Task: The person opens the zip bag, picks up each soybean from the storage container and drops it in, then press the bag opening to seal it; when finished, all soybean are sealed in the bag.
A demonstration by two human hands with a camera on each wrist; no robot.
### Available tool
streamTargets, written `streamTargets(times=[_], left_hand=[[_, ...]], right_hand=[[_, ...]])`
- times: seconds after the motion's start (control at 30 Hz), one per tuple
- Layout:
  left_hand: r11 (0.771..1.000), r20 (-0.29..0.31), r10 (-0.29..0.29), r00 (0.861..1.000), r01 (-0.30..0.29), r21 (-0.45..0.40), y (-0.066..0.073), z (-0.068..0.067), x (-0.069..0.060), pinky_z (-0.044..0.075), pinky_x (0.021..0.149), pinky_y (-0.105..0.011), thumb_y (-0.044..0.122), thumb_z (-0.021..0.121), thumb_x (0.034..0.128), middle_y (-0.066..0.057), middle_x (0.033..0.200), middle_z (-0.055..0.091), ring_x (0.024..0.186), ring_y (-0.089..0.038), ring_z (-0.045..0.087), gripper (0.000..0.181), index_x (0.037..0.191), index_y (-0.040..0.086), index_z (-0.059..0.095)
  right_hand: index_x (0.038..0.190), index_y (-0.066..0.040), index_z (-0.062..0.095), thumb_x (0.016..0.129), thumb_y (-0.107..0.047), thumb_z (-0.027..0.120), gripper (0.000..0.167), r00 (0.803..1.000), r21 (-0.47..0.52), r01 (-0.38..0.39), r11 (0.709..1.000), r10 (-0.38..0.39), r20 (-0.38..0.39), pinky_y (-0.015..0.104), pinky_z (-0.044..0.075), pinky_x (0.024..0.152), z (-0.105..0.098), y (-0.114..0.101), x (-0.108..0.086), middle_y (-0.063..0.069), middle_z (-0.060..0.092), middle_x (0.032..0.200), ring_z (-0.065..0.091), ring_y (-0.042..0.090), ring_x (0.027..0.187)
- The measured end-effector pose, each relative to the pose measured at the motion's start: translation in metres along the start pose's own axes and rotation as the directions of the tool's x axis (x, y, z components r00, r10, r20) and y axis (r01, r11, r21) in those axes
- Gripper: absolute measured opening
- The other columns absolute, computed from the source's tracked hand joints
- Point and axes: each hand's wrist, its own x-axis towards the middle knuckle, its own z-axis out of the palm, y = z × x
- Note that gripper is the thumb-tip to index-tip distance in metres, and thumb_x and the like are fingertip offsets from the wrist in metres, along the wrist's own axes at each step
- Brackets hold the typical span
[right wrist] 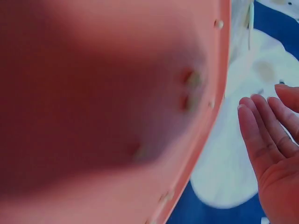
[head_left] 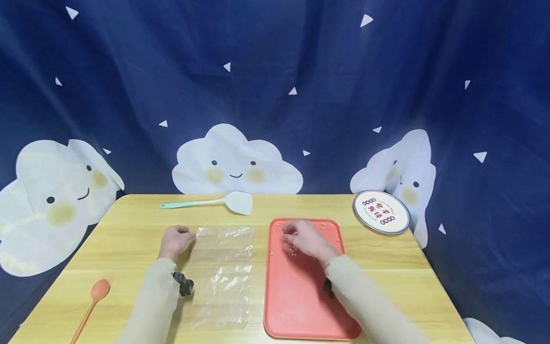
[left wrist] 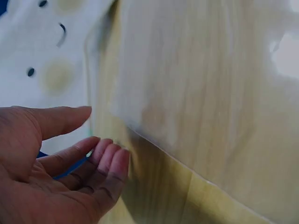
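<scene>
A clear plastic bag [head_left: 227,277] lies flat on the wooden table. At its upper left corner is my left hand [head_left: 174,241], thumb and fingers apart, with nothing between them; in the left wrist view the fingers [left wrist: 112,163] come close to the bag's edge [left wrist: 205,179]. To the bag's right lies a red rectangular tray [head_left: 296,301] with several small pale bits [head_left: 293,250] scattered on it, too small to tell their kind. Above the tray's far half hovers my right hand [head_left: 306,237], slightly blurred. Its fingers [right wrist: 261,135] look nearly straight and hold nothing in the right wrist view.
Beyond the bag, a spatula [head_left: 238,202] with a white blade and mint handle lies near the table's back edge. A round plate with printed characters [head_left: 381,212] sits at the back right. An orange spoon [head_left: 100,290] lies at the front left. A blue cloud-patterned curtain [head_left: 266,105] surrounds the table.
</scene>
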Motion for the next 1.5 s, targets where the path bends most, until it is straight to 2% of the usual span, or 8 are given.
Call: streamTargets(times=[0.37, 0.57, 0.73, 0.87, 1.03, 1.27, 1.4, 1.5], left_hand=[[0.997, 0.008, 0.067, 0.998, -0.067, 0.033, 0.003, 0.012, 0.019, 0.047, 0.091, -0.054, 0.018, 0.067, 0.0912, -0.029, 0.112, 0.062, 0.105, -0.044, 0.055, 0.036, 0.112, -0.011, 0.060], [0.996, 0.017, 0.059, 0.998, -0.060, 0.068, 0.003, 0.019, 0.023, 0.047, 0.089, -0.054, 0.016, 0.070, 0.0889, -0.026, 0.109, 0.063, 0.103, -0.042, 0.055, 0.035, 0.112, -0.009, 0.061], [0.996, -0.014, 0.052, 0.999, -0.051, 0.069, 0.002, 0.025, 0.024, 0.048, 0.085, -0.052, 0.010, 0.069, 0.0889, -0.021, 0.101, 0.064, 0.095, -0.038, 0.056, 0.020, 0.102, -0.005, 0.066], [0.997, -0.027, 0.075, 0.997, -0.075, 0.002, 0.000, 0.022, 0.021, 0.049, 0.076, -0.043, 0.007, 0.067, 0.0902, -0.017, 0.094, 0.065, 0.089, -0.033, 0.057, 0.012, 0.095, -0.003, 0.068], [0.977, -0.004, 0.202, 0.979, -0.202, -0.076, -0.008, 0.012, 0.014, 0.050, 0.068, -0.031, 0.005, 0.064, 0.0925, -0.013, 0.089, 0.066, 0.081, -0.025, 0.061, 0.011, 0.097, -0.004, 0.067], [0.945, 0.021, 0.302, 0.953, -0.297, -0.138, 0.002, -0.005, -0.003, 0.052, 0.069, -0.025, 0.010, 0.062, 0.0976, -0.011, 0.090, 0.067, 0.083, -0.024, 0.065, 0.013, 0.103, -0.001, 0.063], [0.919, -0.020, 0.374, 0.927, -0.373, -0.123, 0.014, -0.015, -0.019, 0.053, 0.073, -0.021, 0.012, 0.061, 0.0988, -0.009, 0.092, 0.070, 0.085, -0.022, 0.067, 0.011, 0.102, 0.001, 0.063], [0.888, -0.064, 0.443, 0.894, -0.447, -0.107, 0.028, -0.022, -0.037, 0.051, 0.071, -0.018, 0.013, 0.061, 0.0990, -0.007, 0.091, 0.072, 0.086, -0.019, 0.069, 0.010, 0.100, 0.003, 0.062]], right_hand=[[0.118, -0.002, 0.067, 0.092, -0.012, 0.069, 0.028, 0.994, -0.223, 0.077, 0.972, -0.057, 0.093, 0.032, 0.051, 0.093, 0.047, -0.030, 0.074, 0.008, 0.067, 0.109, 0.062, 0.021, 0.103], [0.109, -0.009, 0.071, 0.089, -0.014, 0.073, 0.021, 0.994, -0.388, 0.049, 0.920, -0.006, 0.111, 0.028, 0.051, 0.088, 0.071, -0.035, 0.090, 0.002, 0.059, 0.100, 0.057, 0.019, 0.098], [0.098, -0.014, 0.069, 0.087, -0.011, 0.072, 0.011, 0.996, -0.447, 0.021, 0.894, 0.023, 0.091, 0.029, 0.052, 0.077, 0.078, -0.036, 0.094, -0.002, 0.053, 0.092, 0.053, 0.017, 0.091], [0.092, -0.014, 0.065, 0.086, -0.007, 0.070, 0.011, 0.995, -0.423, 0.003, 0.906, 0.037, 0.088, 0.030, 0.052, 0.076, 0.078, -0.037, 0.095, -0.002, 0.053, 0.089, 0.053, 0.017, 0.089], [0.093, -0.013, 0.066, 0.088, -0.004, 0.067, 0.010, 0.994, -0.343, -0.006, 0.939, 0.043, 0.101, 0.029, 0.052, 0.082, 0.079, -0.041, 0.093, -0.003, 0.057, 0.090, 0.056, 0.017, 0.092], [0.081, -0.015, 0.066, 0.092, -0.013, 0.067, 0.011, 0.992, -0.248, 0.094, 0.964, -0.069, 0.107, 0.023, 0.048, 0.070, 0.057, -0.046, 0.086, -0.006, 0.056, 0.081, 0.053, 0.011, 0.078], [0.080, -0.015, 0.065, 0.094, -0.017, 0.068, 0.014, 0.978, -0.147, 0.169, 0.975, -0.148, 0.144, 0.023, 0.047, 0.067, 0.036, -0.052, 0.073, -0.007, 0.058, 0.076, 0.052, 0.009, 0.072], [0.082, -0.014, 0.066, 0.095, -0.014, 0.068, 0.013, 0.969, -0.027, 0.194, 0.981, -0.187, 0.163, 0.023, 0.049, 0.065, 0.019, -0.060, 0.057, -0.006, 0.063, 0.074, 0.055, 0.010, 0.068]])
